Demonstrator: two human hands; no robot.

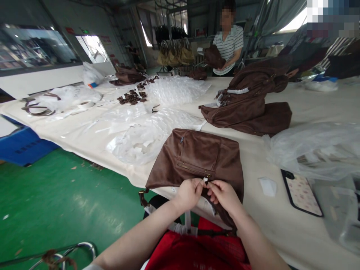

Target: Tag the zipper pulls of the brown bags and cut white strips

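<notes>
Beyond, left of hands: crinkled, translucent plastic film (133, 144). Left hand (189, 193) and right hand (224, 195) together, fingertips pinched on small white scrap (205, 180). Brown bag (201, 152) directly beyond and beneath them: smooth, soft sheen, roughly trapezoidal, lying flat, metal-trimmed zip (194, 170) across its face. Right of hands: rectangular phone (303, 194), patterned back.

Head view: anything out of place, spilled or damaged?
Litter, mainly: a white scrap and other small bits lie loose on the green floor. A phone also lies on the worktable, to the right of the brown bag, a bit odd among work materials. No obvious damage to the bag shows.
</notes>
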